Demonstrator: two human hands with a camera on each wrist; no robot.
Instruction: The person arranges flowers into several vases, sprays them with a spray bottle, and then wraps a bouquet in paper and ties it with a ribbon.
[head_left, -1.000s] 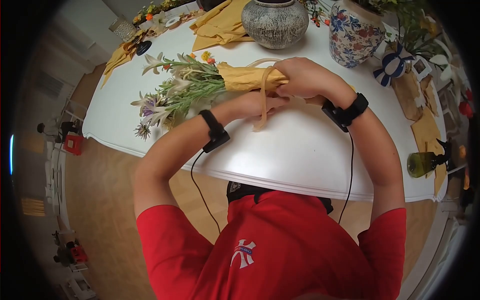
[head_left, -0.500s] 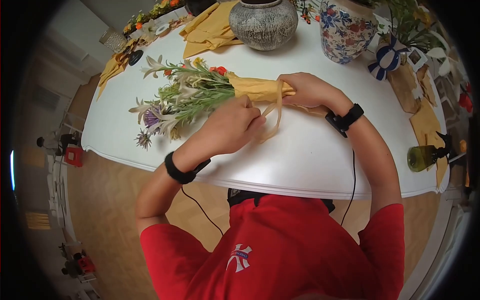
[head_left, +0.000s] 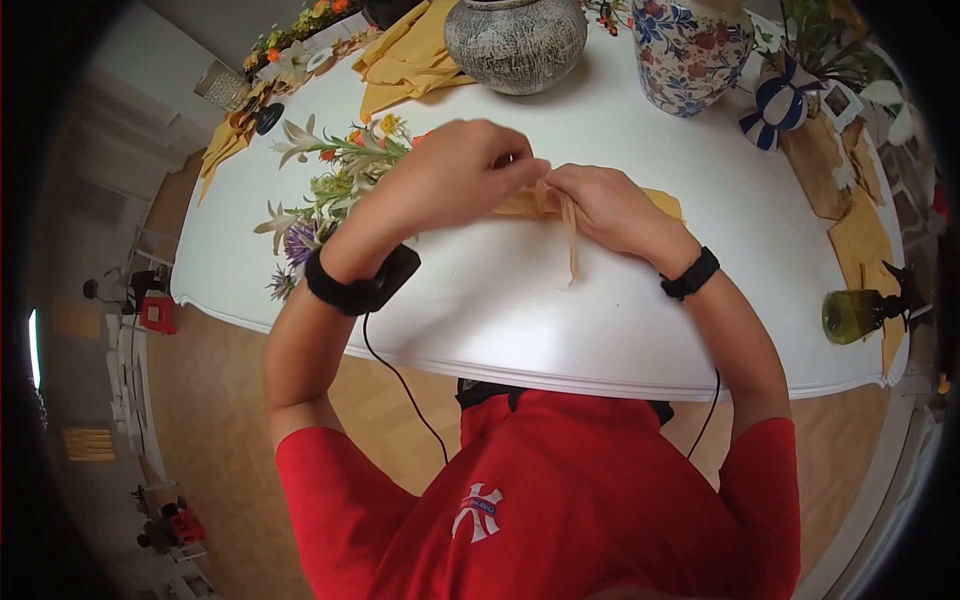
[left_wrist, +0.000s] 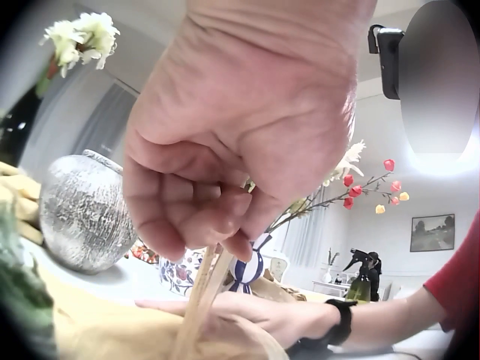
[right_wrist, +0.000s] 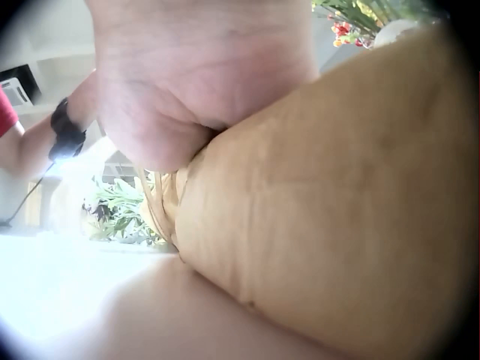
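Observation:
A bouquet (head_left: 335, 185) of white, purple, orange and yellow artificial-looking flowers lies on the white table, its stems wrapped in yellow paper (head_left: 662, 203). My left hand (head_left: 450, 175) is raised over the bouquet, partly hiding it. Its fingertips pinch a beige ribbon (left_wrist: 196, 307), which rises from the wrap in the left wrist view. My right hand (head_left: 615, 210) grips the paper-wrapped stems beside the ribbon. A loose ribbon tail (head_left: 572, 245) hangs in front of that hand's fingers. The wrap's wide lower part (right_wrist: 322, 217) fills much of the right wrist view.
Behind the bouquet stand a rough grey vase (head_left: 515, 45) and a floral vase (head_left: 690, 55). Folded yellow paper (head_left: 415, 65) lies at the back. On the right are a blue-striped vase (head_left: 778, 108), brown paper (head_left: 815, 170) and a green spray bottle (head_left: 850, 315).
My left hand has come from below the bouquet up over it, drawing the ribbon upward. My right hand stays at the wrapped stems, where the ribbon's earlier loose loop is drawn closer.

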